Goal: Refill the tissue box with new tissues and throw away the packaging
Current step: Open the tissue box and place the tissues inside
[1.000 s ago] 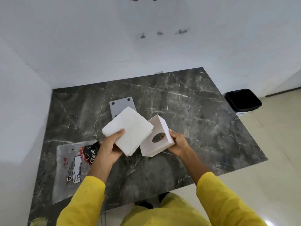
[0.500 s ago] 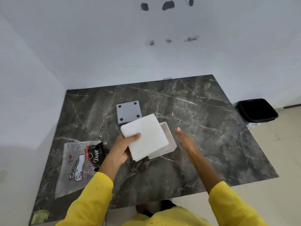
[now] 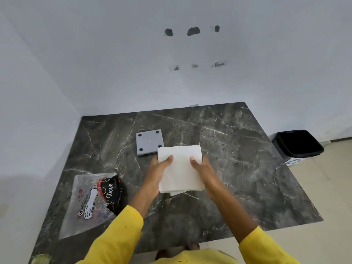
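Observation:
A white stack of tissues [image 3: 180, 166] is held flat above the middle of the dark marble table [image 3: 238, 168]. My left hand [image 3: 157, 173] grips its left edge, thumb on top. My right hand [image 3: 203, 171] grips its right edge the same way. The white tissue box is hidden beneath the stack; only a white corner [image 3: 176, 193] peeks out at the stack's near edge. The box's grey base plate [image 3: 150, 142], with black feet at its corners, lies upside down just behind the stack. The empty clear packaging [image 3: 91, 202] lies flat at the near left of the table.
A black bin [image 3: 298, 143] stands on the floor off the table's right side. White walls close the table in at the back and left. The table's near edge lies just in front of my yellow sleeves.
My right hand let go of the box, which came down onto the table, then took hold of the tissue stack's right side. The stack has moved over the box and covers it.

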